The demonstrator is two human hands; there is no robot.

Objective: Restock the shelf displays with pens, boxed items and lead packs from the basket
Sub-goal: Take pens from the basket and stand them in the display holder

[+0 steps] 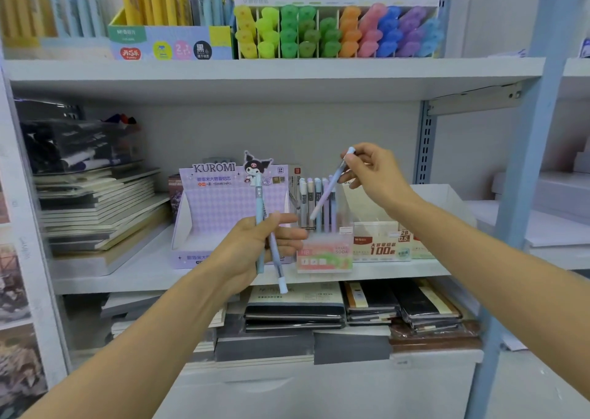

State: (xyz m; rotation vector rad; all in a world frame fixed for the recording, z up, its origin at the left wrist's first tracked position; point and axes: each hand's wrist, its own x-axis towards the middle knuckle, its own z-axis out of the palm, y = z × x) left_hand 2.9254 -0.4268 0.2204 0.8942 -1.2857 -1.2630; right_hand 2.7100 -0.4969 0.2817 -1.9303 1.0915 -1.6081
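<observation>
My left hand (255,249) grips two pale blue pens (260,214) in front of the purple Kuromi display box (223,211) on the middle shelf. One pen stands upright, the other slants down to the right. My right hand (370,173) pinches a pale lilac pen (329,192) near its top end. That pen tilts down-left, its lower tip among several upright pens in the clear pink-fronted holder (324,252). The basket is out of sight.
A white box of lead packs (383,246) stands right of the holder. Stacked notebooks (102,211) fill the shelf's left. Highlighters (335,32) and pens line the upper shelf; notebooks (351,310) lie below. A blue upright (526,176) bounds the right.
</observation>
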